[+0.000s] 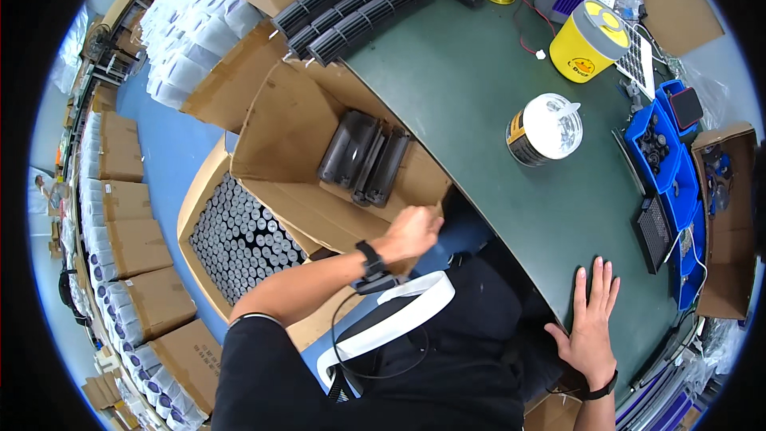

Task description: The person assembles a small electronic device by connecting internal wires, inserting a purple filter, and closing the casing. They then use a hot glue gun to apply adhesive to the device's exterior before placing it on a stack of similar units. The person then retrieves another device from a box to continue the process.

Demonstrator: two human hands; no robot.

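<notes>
My left hand (411,233) is closed at the near rim of an open cardboard box (289,124), its fingers curled over the edge of the cardboard. Inside that box lie a few dark, glossy plastic housings (363,158). Flat on the green table (471,104), close to its edge, rests my right hand (592,327) with the fingers spread and nothing held. A white curved plastic frame (391,323) lies across my lap, below my left wrist. Both wrists wear black bands, and a thin black cable hangs by the left one.
A carton of grey cylinders (239,223) stands left of the open box. Black slotted rollers (367,16) lie at the table's far end. On the table are a white-topped tub (550,129), a yellow bucket (586,44) and blue parts bins (674,168). Stacked cartons (132,247) line the left.
</notes>
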